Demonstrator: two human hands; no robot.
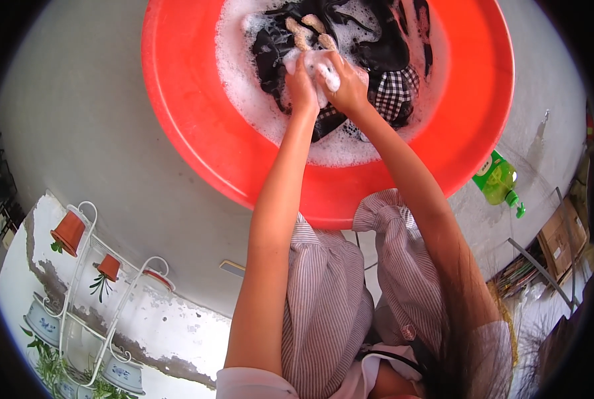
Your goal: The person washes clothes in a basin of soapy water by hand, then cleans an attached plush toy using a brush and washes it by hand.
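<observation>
Before me is a large red plastic basin (187, 109) with foamy water (242, 95) in it. My left hand (303, 87) and my right hand (345, 85) are close together over the middle, both closed around a suds-covered light cloth (314, 62). Beige textured trim (299, 34) lies just beyond my fingers; whether it joins the held cloth I cannot tell. Wet black clothing (384, 45) surrounds the hands. A black-and-white checked fabric (392, 95) lies right of my right hand. Foam hides parts of my fingers.
A green pump bottle (499, 179) lies on the grey floor beside the basin's lower right. At lower left stands a white metal plant rack (97, 239) with pots. A phone-like flat object (232, 268) lies on the floor. Cardboard (562, 239) is at the far right.
</observation>
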